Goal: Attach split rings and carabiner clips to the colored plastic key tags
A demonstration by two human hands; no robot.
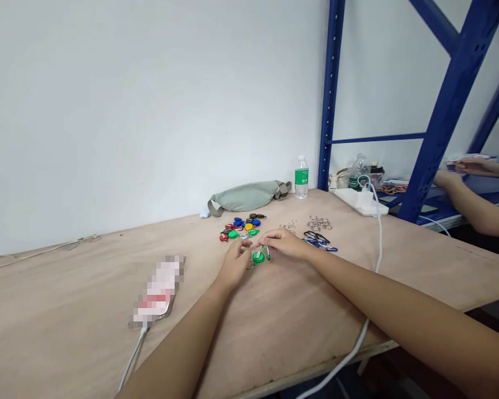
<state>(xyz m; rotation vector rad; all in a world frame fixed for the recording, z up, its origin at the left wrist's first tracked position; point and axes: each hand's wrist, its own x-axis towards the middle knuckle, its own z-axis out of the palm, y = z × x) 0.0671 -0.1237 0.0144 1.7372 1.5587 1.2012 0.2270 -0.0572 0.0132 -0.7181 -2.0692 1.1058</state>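
Left hand [235, 265] and right hand [285, 244] curl inward, apparently pinching a green disc [258, 257].

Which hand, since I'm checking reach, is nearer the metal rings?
Right. The right hand is nearer, below and left of the metal rings in view; the left hand lies farther left.

Your plywood bench [87, 299], with colored plastic discs [239, 227] spread ahead of you, metal rings [319, 223] and carabiners [318, 241] to their right, a sage waist bag [247, 197], a water bottle [301, 178], a white power strip [360, 200], a blurred packet [156, 291] trailing a white cable [133, 354]
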